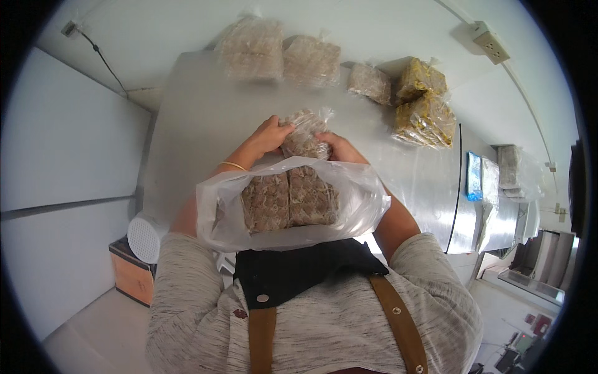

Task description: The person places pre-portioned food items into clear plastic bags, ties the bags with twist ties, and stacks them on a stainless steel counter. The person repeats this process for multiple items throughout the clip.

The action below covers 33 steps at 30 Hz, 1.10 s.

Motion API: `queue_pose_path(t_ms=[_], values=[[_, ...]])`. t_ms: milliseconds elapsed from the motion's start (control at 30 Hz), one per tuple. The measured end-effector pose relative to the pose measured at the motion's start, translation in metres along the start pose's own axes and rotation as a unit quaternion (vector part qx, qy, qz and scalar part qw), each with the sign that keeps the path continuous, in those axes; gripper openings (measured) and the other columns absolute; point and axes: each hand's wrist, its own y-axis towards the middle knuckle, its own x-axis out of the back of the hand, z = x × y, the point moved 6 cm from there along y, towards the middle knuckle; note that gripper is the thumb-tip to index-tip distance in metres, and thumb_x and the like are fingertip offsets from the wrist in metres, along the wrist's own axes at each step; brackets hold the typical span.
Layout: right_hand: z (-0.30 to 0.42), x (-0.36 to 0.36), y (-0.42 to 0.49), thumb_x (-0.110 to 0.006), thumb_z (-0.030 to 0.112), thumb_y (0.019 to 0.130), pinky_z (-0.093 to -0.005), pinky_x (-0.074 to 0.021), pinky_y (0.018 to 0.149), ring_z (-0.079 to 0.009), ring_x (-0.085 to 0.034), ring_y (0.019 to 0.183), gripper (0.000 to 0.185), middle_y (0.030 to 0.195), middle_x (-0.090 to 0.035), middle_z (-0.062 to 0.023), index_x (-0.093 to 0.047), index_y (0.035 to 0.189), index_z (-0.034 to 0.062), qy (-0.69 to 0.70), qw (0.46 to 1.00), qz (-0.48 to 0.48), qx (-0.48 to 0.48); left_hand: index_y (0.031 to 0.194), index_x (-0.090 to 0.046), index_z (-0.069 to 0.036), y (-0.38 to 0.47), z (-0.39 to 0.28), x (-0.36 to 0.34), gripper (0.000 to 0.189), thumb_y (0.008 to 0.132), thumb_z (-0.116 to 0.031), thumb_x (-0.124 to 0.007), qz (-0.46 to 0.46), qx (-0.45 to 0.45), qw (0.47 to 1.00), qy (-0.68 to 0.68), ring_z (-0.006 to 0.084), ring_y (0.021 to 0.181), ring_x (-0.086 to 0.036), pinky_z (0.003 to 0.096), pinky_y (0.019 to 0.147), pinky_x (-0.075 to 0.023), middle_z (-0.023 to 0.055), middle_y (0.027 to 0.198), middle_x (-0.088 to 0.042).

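Between my two hands is a clear plastic pack of brownish, lumpy pieces (306,133), its top gathered into a tuft. My left hand (273,135) grips its left side, thumb on top. On the right side, my right hand (342,147) holds it with the thumb pressed on the wrap. Closer to my body stands a large translucent plastic bag (359,205) with its mouth spread wide. Inside it, two blocks of similar brown pieces (266,203) sit side by side. The bag's sides partly cover my forearms.
Bagged packs (252,51) stand along the wall at the back of the metal table (187,121). Two stacked yellow-marked packs (425,119) are at the right. Beyond them lie a blue plastic packet (473,175) and grey stacks in plastic (509,168). A white perforated container (144,238) rests on an orange box (133,278).
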Motion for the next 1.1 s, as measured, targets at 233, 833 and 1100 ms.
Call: queue_pose_path(t_ms=[233,833,1100], values=[[0.019,0.035,0.056,-0.079,0.032,0.091,-0.0451,-0.0585,0.099,-0.0284,-0.071,0.115,0.057,0.126,-0.072,-0.0160,-0.063,0.137,0.0028,-0.111,0.991,0.059,-0.047,0.127,-0.054,0.011,-0.007,-0.023,0.009,0.062,0.097,-0.041,-0.070,0.003,-0.063,0.990,0.129,0.0234,0.097,-0.064,0.0367,0.074,-0.0525,0.0196,0.106,-0.067],[0.166,-0.103,-0.243,-0.099,0.026,0.065,-0.0469,-0.0468,0.114,-0.0307,-0.058,0.134,0.119,0.149,-0.054,-0.0159,-0.034,0.161,0.0019,-0.337,0.752,-0.024,0.566,0.162,-0.035,-0.006,-0.339,-0.111,0.024,0.073,0.094,-0.002,-0.062,-0.275,-0.240,0.928,0.079,0.0146,0.073,-0.064,0.0268,0.070,-0.0561,0.0136,0.112,-0.068],[-0.026,-0.092,-0.163,-0.082,0.015,0.086,-0.0423,-0.0533,0.105,-0.0292,-0.065,0.123,0.077,0.138,-0.063,-0.0172,-0.046,0.151,-0.0038,-0.093,0.991,0.041,0.088,0.168,-0.015,-0.011,-0.336,-0.116,-0.016,0.083,0.094,0.002,-0.051,-0.123,-0.251,0.912,-0.301,0.0224,0.063,-0.069,0.0346,0.053,-0.0598,0.0271,0.134,-0.060]])
